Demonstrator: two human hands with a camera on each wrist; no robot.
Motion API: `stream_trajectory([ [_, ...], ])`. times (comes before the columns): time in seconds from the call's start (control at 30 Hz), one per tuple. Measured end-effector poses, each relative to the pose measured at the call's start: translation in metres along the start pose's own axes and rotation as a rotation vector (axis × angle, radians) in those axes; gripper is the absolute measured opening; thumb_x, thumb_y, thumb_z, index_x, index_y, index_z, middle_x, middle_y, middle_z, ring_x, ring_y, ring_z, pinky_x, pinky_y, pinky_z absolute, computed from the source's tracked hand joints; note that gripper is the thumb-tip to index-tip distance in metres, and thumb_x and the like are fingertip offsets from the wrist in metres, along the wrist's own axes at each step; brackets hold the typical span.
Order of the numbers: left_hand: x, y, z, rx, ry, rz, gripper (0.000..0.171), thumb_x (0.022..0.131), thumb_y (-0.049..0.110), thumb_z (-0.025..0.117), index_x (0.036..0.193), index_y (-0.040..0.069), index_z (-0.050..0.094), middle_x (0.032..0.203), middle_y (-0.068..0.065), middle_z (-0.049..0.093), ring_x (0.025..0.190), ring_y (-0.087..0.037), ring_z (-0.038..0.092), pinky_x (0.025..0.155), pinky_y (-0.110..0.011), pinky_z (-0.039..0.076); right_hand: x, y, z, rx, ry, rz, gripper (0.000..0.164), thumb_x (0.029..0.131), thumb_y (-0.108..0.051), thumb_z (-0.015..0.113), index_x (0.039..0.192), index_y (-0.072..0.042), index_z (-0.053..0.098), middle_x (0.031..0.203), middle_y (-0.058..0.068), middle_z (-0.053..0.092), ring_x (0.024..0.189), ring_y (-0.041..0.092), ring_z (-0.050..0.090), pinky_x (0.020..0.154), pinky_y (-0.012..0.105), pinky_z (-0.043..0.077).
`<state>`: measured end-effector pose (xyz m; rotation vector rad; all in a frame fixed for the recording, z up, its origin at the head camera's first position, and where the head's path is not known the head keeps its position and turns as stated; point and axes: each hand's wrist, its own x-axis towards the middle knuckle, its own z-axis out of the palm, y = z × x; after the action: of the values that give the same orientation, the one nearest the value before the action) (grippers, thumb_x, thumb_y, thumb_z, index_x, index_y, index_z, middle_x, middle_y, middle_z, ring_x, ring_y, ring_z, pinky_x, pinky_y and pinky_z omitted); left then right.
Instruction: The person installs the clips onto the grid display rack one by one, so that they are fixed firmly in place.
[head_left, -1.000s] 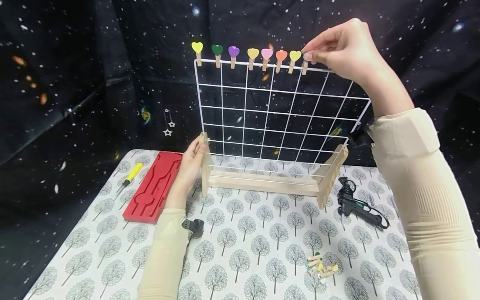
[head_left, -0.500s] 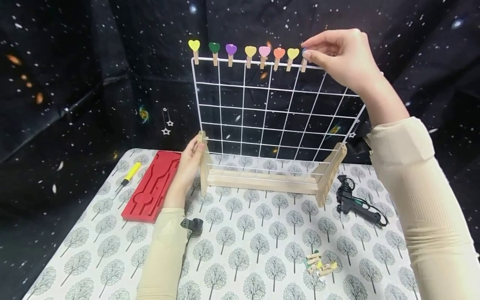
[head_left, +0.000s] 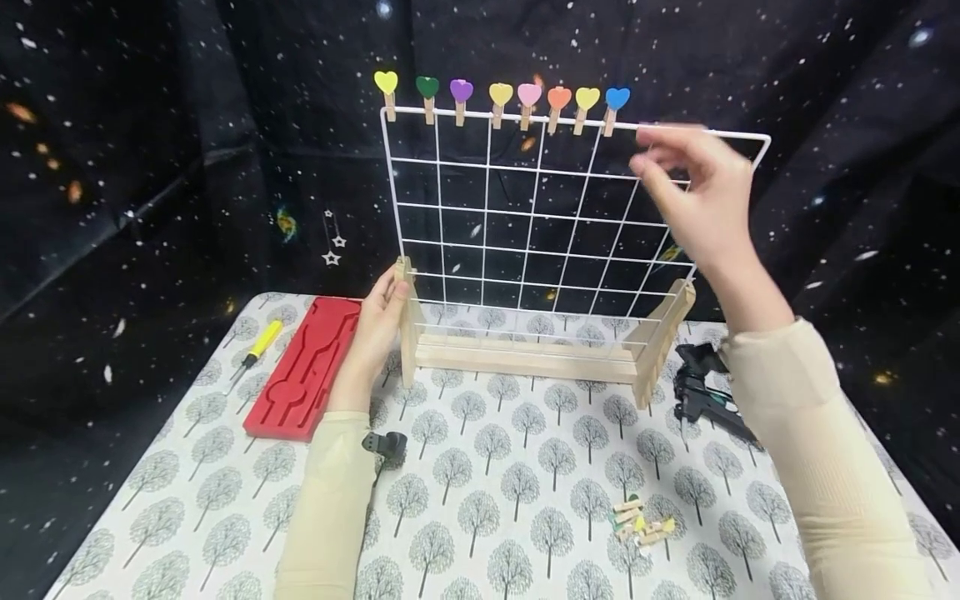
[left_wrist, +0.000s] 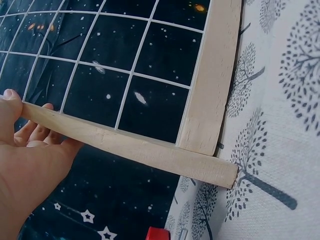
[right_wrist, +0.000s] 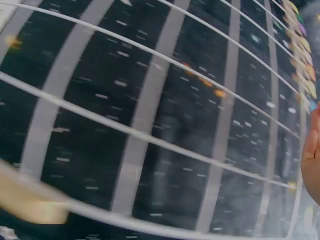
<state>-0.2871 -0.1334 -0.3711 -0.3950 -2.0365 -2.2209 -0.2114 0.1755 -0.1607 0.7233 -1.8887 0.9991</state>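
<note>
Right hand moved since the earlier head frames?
Yes. Against the white wire grid, the right hand has shifted down and to the right, off the blue heart clip it was pinching.

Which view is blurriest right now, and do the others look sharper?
Right wrist view: heavily blurred, wire grid smeared; head view: mostly clear, right hand slightly soft, blue heart clip distinct; left wrist view: sharper, wooden end piece crisp-edged.
</note>
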Motion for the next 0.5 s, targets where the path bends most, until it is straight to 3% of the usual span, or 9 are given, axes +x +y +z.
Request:
stream_trajectory([
  [0.1, 0.000, 0.000, 0.000, -0.002, 0.002, -0.001, 0.052, 0.087, 0.037, 0.045, 0.134, 0.022, 0.032, 0.137, -0.002, 0.035, 0.124, -0.012, 0.033, 0.103, -0.033, 0.027, -0.037, 0.014, 0.000, 0.024, -0.079, 0.051, 0.023, 0.073, 0.008, 0.063, 0.096, 0.008, 0.062, 0.089, 0.019, 0.062, 0.074, 0.008, 0.057, 0.074, 0.021, 0.047],
  [0.3, -0.001, 0.001, 0.001, -0.006, -0.001, 0.000, 0.051, 0.087, 0.035, 0.045, 0.134, 0.021, 0.032, 0.136, -0.003, 0.036, 0.124, -0.013, 0.033, 0.103, -0.034, 0.026, -0.138, 0.056, -0.006, -0.109, -0.393, 0.250, 0.028, 0.077, -0.011, 0.064, 0.105, -0.010, 0.061, 0.093, 0.002, 0.064, 0.077, 0.004, 0.056, 0.072, 0.018, 0.047],
  [0.4, 0.000, 0.001, 0.002, -0.010, 0.003, 0.002, 0.050, 0.087, 0.035, 0.045, 0.134, 0.021, 0.032, 0.135, -0.003, 0.037, 0.124, -0.013, 0.033, 0.103, -0.033, 0.026, -0.183, 0.062, -0.014, -0.131, -0.546, 0.338, 0.029, 0.079, -0.016, 0.063, 0.108, -0.012, 0.060, 0.093, 0.000, 0.063, 0.074, 0.005, 0.056, 0.064, 0.021, 0.049],
  [0.5, 0.001, 0.001, 0.002, -0.009, 0.006, 0.007, 0.050, 0.087, 0.035, 0.045, 0.134, 0.021, 0.033, 0.134, -0.003, 0.039, 0.124, -0.012, 0.033, 0.104, -0.031, 0.025, -0.218, 0.061, -0.028, -0.135, -0.656, 0.339, 0.030, 0.079, -0.015, 0.063, 0.108, -0.013, 0.060, 0.088, -0.003, 0.063, 0.070, 0.005, 0.055, 0.056, 0.022, 0.049],
])
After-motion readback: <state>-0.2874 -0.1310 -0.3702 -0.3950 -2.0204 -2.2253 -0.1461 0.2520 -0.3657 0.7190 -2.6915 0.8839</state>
